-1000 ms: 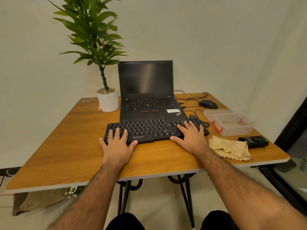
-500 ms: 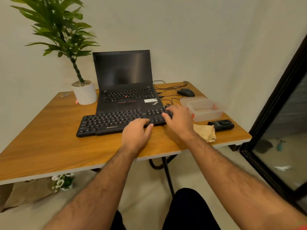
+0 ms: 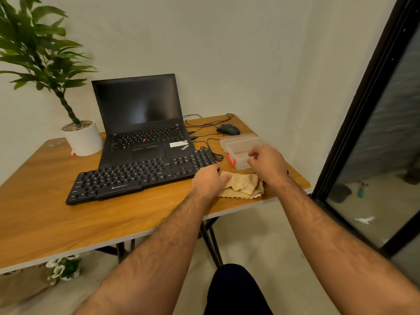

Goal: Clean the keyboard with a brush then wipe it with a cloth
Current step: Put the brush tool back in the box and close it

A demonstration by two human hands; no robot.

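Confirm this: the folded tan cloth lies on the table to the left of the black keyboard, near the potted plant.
Not quite. The head view shows the tan cloth lying to the right of the black keyboard, beside the clear plastic box, far from the potted plant.

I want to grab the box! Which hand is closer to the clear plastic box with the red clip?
Right. The right hand hovers at the clear plastic box; the left hand is farther, beside the tan cloth.

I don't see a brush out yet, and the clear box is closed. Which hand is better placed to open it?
The right hand, probably. It hovers over the clear box, fingers loosely curled near the lid. The left hand sits lower, by the keyboard's right end and touching the cloth.
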